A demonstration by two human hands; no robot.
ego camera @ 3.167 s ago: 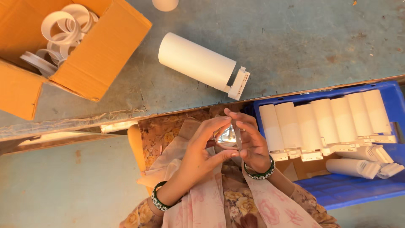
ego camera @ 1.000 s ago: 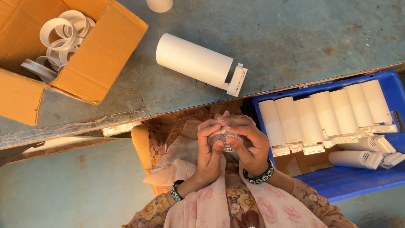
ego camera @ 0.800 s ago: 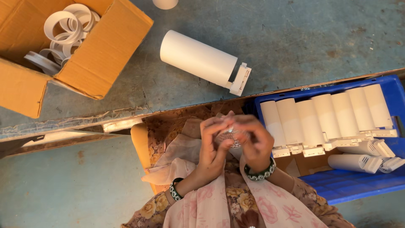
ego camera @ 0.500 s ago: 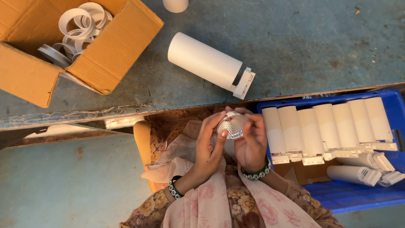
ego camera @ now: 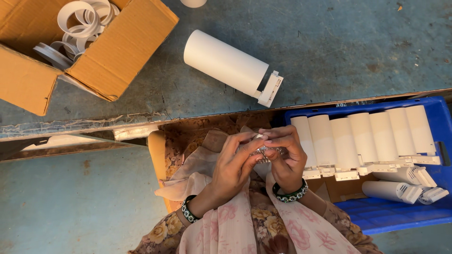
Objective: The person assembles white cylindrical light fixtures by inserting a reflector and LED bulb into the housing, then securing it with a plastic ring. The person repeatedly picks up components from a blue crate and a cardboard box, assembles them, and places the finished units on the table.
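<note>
Both my hands meet over my lap, just below the table edge. My left hand (ego camera: 231, 165) and my right hand (ego camera: 285, 155) grip one small shiny faceted piece (ego camera: 263, 151), silver and reflector-like; my fingers hide most of it. A white cylinder (ego camera: 225, 61) with a white bracket at one end lies on its side on the grey table (ego camera: 339, 47), above my hands and apart from them.
An open cardboard box (ego camera: 113, 51) holding several white rings sits at the table's upper left. A blue crate (ego camera: 405, 211) at my right holds several white cylinders in a row. Another white round object (ego camera: 193, 2) shows at the top edge.
My hands have kept turning the shiny piece between them; half a second ago it was raised and showing, now it sits lower and is mostly covered by my fingers.
</note>
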